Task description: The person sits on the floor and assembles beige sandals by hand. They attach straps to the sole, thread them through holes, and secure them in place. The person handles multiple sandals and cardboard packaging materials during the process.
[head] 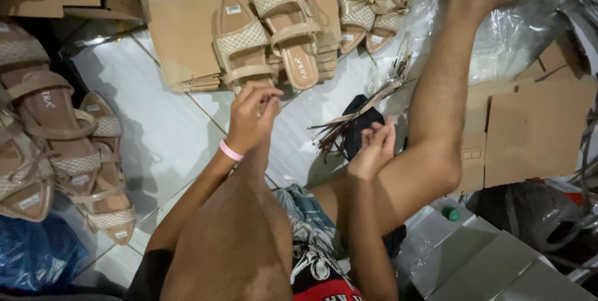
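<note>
My left hand [250, 116], with a pink wristband, reaches forward with its fingertips pinched at the strap of a beige sandal [242, 44] lying on flattened cardboard [180, 20]. A second beige sandal [288, 17] lies beside it. My right hand [374, 146] hovers above my knee with fingers curled; whether it holds something small I cannot tell. A bundle of thin dark sticks [355, 117] lies on the floor just beyond it.
Several more beige sandals [62, 145] lie at the left on the white tiled floor [156, 126]. Another pair [374, 2] rests at the top by clear plastic wrap [517, 33]. Cardboard sheets [536, 126] lie right, grey boxes [486, 263] bottom right. My bare legs stretch across the middle.
</note>
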